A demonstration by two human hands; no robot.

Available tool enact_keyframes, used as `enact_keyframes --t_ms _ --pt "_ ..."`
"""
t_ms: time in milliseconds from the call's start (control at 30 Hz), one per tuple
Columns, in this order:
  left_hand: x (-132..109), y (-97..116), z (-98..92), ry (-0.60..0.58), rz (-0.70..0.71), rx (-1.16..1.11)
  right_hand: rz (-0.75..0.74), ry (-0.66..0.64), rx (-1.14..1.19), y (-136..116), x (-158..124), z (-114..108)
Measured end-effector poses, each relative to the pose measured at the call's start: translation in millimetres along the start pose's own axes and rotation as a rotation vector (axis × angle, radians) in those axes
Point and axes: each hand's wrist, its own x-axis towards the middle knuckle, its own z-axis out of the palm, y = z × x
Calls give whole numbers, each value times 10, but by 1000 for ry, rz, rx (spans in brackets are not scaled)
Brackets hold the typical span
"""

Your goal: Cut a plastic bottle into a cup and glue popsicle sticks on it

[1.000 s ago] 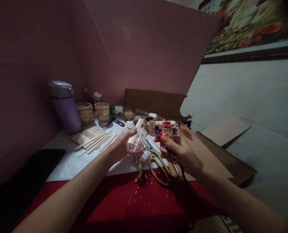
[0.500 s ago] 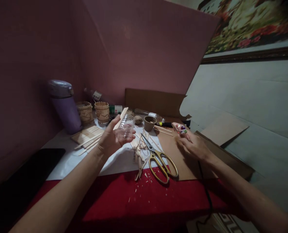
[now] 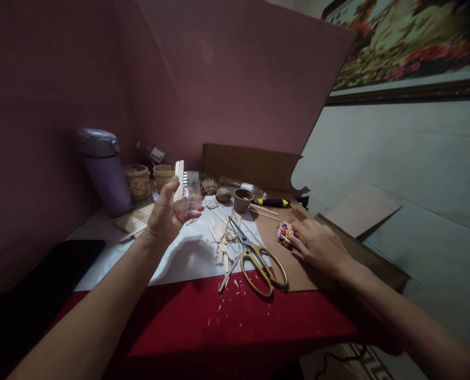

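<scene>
My left hand [image 3: 167, 211] is closed around a clear ribbed plastic bottle piece [image 3: 191, 191]. Two pale wooden craft sticks [image 3: 179, 180] stand upright against its side under my thumb. On the right, my right hand [image 3: 318, 245] grips a small floral-patterned object [image 3: 284, 234] at the cardboard [image 3: 298, 274]; my fingers cover part of it and its kind is unclear. Gold-handled scissors [image 3: 259, 261] lie between my hands, blades pointing away. Cut stick pieces [image 3: 224, 245] are scattered beside the blades.
A purple tumbler [image 3: 108, 179] and two wooden-looking cups [image 3: 137, 182] stand at the back left. Behind the scissors are a small brown pot [image 3: 243, 200], twine balls [image 3: 209, 186], a plastic bottle [image 3: 235, 183] and a black-yellow tool [image 3: 274, 202]. White paper [image 3: 171, 269] covers part of the red cloth [image 3: 203, 322].
My right hand has come down with the floral-patterned object to the cardboard. My left hand has shifted left, and the bottle piece and sticks have turned more upright.
</scene>
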Motion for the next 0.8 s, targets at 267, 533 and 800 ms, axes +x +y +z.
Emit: enact_keyframes --t_ms 267,533,800 --pt "21 -117 -16 9 55 57 19 -189 445 -1214 984 -70" --pt "36 -99 -36 18 26 65 159 -314 502 -1640 1551 365" --pt "16 -127 -9 20 24 68 283 -197 945 -1449 1352 335"
